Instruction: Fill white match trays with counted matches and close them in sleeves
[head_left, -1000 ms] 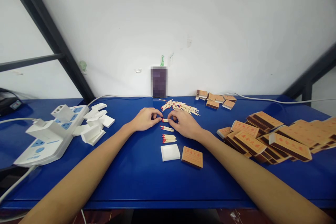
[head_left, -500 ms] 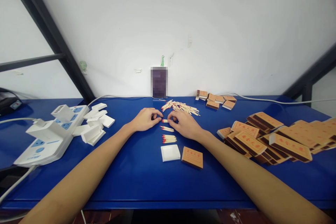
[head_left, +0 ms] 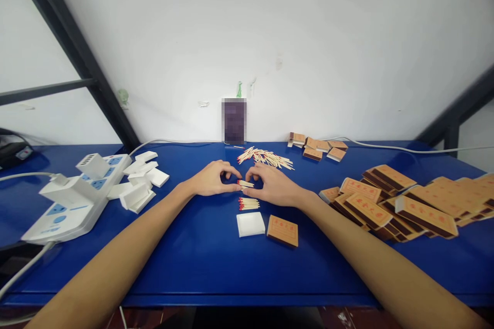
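Note:
A small bunch of red-headed matches (head_left: 246, 184) lies crosswise between my two hands. My left hand (head_left: 216, 177) curls around the red-head end, thumb and fingertips touching it. At the plain end, my right hand (head_left: 274, 184) closes its thumb and fingers on the sticks. Just nearer to me is a neat row of matches (head_left: 249, 203), heads to the left. Below that row sit a white matchbox tray (head_left: 250, 224) and a brown matchbox sleeve (head_left: 283, 231) with red print. Behind my hands spreads a loose heap of matches (head_left: 270, 157).
White trays (head_left: 141, 181) are piled at left beside a white power strip (head_left: 83, 200) with chargers. Many brown matchboxes (head_left: 386, 205) are stacked at right, and several small boxes (head_left: 318, 147) lie near the wall. A white cable (head_left: 386, 148) runs along the back of the blue table (head_left: 200, 262).
Both hands have come slightly nearer to me, from the farther bunch of matches to the one behind the neat row. The separate small bunches now show as one between my fingers.

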Available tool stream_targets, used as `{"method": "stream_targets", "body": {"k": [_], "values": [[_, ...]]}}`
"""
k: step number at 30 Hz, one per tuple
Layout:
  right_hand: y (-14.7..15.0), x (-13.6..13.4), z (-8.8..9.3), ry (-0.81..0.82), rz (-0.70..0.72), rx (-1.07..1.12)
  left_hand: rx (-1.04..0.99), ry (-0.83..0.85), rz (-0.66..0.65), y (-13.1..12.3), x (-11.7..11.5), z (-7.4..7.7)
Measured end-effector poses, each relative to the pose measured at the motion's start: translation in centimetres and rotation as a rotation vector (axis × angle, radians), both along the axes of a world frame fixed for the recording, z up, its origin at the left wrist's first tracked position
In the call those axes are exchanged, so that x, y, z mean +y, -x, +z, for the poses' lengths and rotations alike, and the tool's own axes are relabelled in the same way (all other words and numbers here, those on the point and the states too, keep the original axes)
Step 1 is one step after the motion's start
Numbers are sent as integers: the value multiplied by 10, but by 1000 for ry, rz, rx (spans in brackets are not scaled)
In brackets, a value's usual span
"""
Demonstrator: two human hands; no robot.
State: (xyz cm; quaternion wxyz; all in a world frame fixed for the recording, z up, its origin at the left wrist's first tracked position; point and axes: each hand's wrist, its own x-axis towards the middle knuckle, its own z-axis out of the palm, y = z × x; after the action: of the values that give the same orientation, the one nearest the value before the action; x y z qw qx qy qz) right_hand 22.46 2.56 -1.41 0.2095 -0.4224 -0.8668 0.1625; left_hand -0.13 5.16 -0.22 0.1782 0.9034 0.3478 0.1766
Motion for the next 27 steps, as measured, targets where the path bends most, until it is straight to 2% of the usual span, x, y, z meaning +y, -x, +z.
{"method": "stream_targets", "body": {"k": [11, 13, 15, 18, 22, 27], "values": [[-2, -1, 1, -28, 37, 1, -100, 73, -35, 2, -2, -2], [-2, 1, 0, -64, -39, 9, -92, 91, -23, 1, -3, -1], [-3, 4, -3, -134, -175, 6, -88, 106, -9, 1, -3, 0], [-5, 9, -6, -247, -316, -91, -111, 124, 37, 1, -2, -1], [-4, 12, -6, -300, -324, -260, -186, 143, 94, 2, 2, -6], [-1, 19, -5, -264, -332, -318, -197, 165, 117, 1, 5, -8]]}}
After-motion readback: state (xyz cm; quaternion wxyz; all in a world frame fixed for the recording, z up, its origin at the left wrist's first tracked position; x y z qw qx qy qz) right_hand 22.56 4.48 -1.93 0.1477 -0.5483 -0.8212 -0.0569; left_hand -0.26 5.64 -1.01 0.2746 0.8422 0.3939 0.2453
